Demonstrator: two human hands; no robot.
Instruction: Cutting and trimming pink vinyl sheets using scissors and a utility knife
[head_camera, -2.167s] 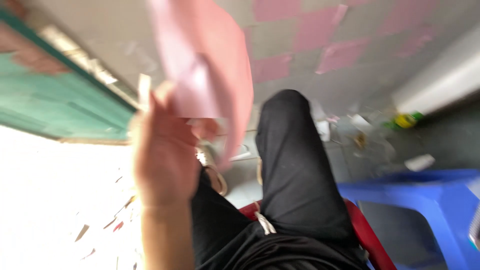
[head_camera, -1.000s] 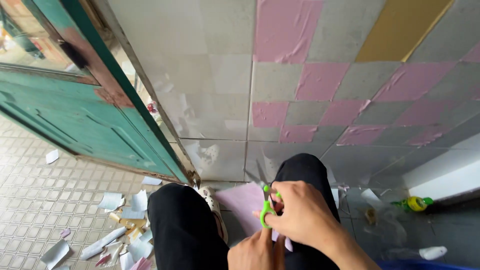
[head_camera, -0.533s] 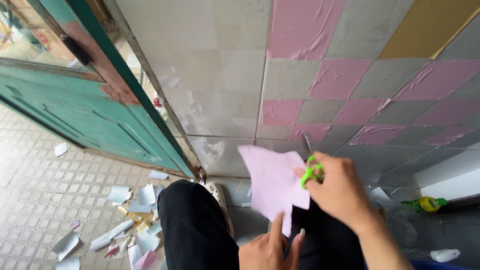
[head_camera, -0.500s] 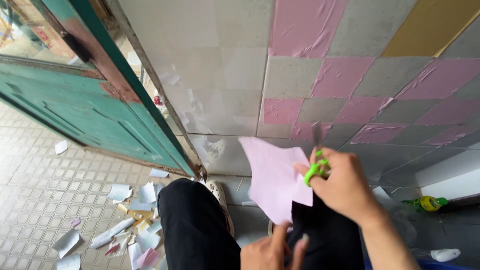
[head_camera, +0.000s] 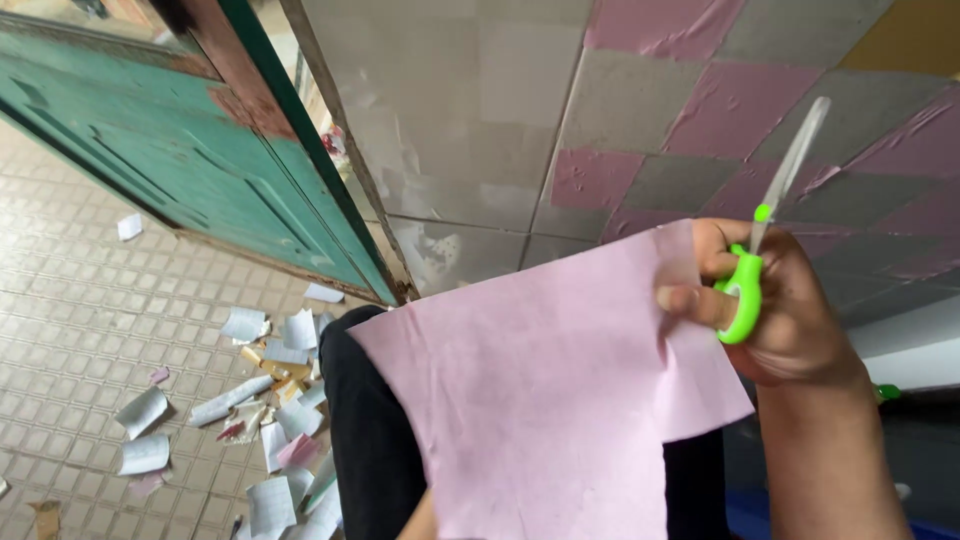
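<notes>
Right hand (head_camera: 790, 310): gripping green-handled scissors (head_camera: 757, 262), thumb pinching pink paper (head_camera: 560, 400), right of frame.
Left hand: barely showing, fingers impossible to tell.

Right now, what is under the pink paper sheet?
Under the pink paper sheet a leg in black trousers shows at its left edge. The left hand is almost wholly covered. The right hand grips green-handled scissors beside it.

One pink paper sheet (head_camera: 545, 400), one pair of green-handled scissors (head_camera: 757, 245), one hand (head_camera: 775, 310), many paper scraps (head_camera: 260, 400) at eight o'clock.
</notes>
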